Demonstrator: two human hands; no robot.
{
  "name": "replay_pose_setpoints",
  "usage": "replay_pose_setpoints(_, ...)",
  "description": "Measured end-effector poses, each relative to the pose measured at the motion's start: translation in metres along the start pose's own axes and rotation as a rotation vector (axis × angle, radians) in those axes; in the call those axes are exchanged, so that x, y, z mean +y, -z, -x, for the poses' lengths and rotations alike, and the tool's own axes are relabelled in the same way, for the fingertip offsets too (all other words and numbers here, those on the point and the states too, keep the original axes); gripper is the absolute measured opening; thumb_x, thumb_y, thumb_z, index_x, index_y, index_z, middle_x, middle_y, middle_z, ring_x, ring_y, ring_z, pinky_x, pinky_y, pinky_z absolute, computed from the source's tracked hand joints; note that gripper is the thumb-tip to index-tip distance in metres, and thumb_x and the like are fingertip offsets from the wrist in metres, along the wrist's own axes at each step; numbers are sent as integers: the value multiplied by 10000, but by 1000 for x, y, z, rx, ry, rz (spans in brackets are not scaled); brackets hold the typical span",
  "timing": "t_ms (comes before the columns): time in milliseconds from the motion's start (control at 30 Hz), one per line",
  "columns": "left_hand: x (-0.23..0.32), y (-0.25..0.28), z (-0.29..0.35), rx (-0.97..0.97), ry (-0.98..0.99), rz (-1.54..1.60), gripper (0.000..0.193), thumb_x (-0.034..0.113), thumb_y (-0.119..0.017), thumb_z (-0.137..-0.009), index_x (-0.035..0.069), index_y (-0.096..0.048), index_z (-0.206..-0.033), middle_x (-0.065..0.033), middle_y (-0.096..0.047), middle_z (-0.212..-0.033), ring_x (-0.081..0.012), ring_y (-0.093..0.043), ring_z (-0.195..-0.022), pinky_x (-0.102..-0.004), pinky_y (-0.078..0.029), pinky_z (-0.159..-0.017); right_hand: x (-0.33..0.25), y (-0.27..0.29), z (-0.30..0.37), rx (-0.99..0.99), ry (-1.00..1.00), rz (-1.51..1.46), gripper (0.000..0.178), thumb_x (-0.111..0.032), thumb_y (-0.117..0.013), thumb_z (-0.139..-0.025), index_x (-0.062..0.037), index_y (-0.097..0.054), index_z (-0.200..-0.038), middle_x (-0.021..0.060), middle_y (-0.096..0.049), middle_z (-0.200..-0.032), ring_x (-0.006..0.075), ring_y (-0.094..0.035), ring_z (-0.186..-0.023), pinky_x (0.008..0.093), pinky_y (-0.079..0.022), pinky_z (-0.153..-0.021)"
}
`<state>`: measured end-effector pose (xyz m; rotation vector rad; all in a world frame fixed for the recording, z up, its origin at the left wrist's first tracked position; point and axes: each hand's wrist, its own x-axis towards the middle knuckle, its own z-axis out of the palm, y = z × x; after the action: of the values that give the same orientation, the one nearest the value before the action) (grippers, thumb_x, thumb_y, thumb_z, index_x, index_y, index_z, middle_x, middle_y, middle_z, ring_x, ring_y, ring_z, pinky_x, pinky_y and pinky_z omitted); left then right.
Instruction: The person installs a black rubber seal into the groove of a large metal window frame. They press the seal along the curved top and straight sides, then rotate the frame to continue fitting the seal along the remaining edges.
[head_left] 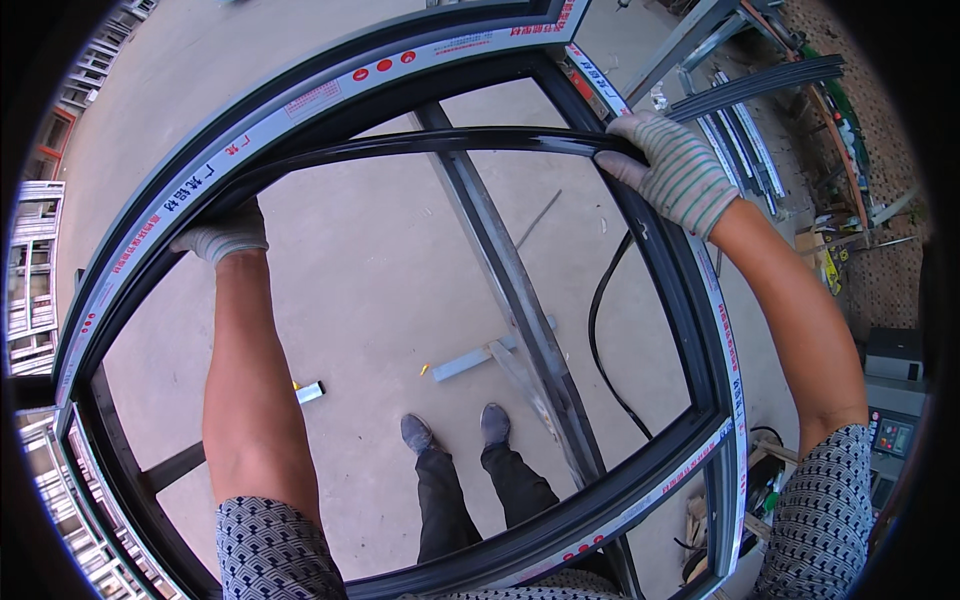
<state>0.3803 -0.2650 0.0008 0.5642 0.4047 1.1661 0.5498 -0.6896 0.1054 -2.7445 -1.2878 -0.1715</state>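
Note:
A large dark window frame (700, 330), with printed white protective film along its faces, lies across the view in front of me. A long glossy black strip (470, 138) arches over its opening, near the far side. My right hand (685, 172), in a striped knitted glove, is closed on the strip's right end, fingers above and thumb below, by the frame's far right corner. Also gloved, my left hand (228, 236) is curled round the strip's left part against the frame's inner edge. Its fingertips are partly hidden in the dark there.
A metal support bar (490, 240) runs under the frame. Beneath lie a black cable (592, 320) and a grey profile piece (470, 362), near my shoes (418, 434). Dark strips (755, 88) and metal profiles (740, 145) are at right, frames (38, 270) stacked left, a control box (892, 435) lower right.

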Motion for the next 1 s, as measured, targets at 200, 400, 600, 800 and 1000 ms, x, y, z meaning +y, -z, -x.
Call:
replay_pose_setpoints(200,1,4,-6,-16,-37,1,1138,935,-14,-825,166,-448,-1544,-139,-461,-1562,-397,-447,-1428,-575,-346,-1210,6,-15,-19,213,25,-45,257,-272,-738,-933,-59,-727,-1075,140,-681,-945,312,-670,-890,393,-539,-830)
replay_pose_setpoints(400,-6,12,-11,-51,-23,-8,1108,934,-28,-830,198,-389,-1576,-125,-408,-1603,-387,-419,-1452,-580,-342,-1212,28,-44,-67,437,191,55,230,-209,-740,-925,-45,-724,-1086,161,-675,-956,343,-676,-893,407,-548,-806)
replay_pose_setpoints(600,-9,21,-15,-65,-47,-18,1092,931,-31,-835,217,-362,-1592,-105,-387,-1621,-384,-405,-1465,-591,-316,-1222,43,-48,-88,386,278,132,214,-189,-715,-944,-49,-725,-1106,160,-683,-981,344,-668,-911,411,-545,-841)
replay_pose_setpoints(800,-14,26,-10,-44,-78,8,1037,888,-192,-890,132,-366,-1577,-207,-417,-1564,-409,-472,-1411,-588,-386,-1178,37,-49,-91,346,213,235,250,-184,-690,-970,-49,-716,-1179,167,-691,-1034,322,-682,-953,388,-559,-879)
replay_pose_setpoints(1000,-34,41,1,-272,-63,64,994,828,-394,-918,98,-289,-1584,-216,-366,-1576,-406,-380,-1467,-615,-359,-1192,42,-63,-93,357,129,231,280,-215,-715,-973,-35,-711,-1187,170,-726,-1092,302,-707,-998,378,-556,-939)
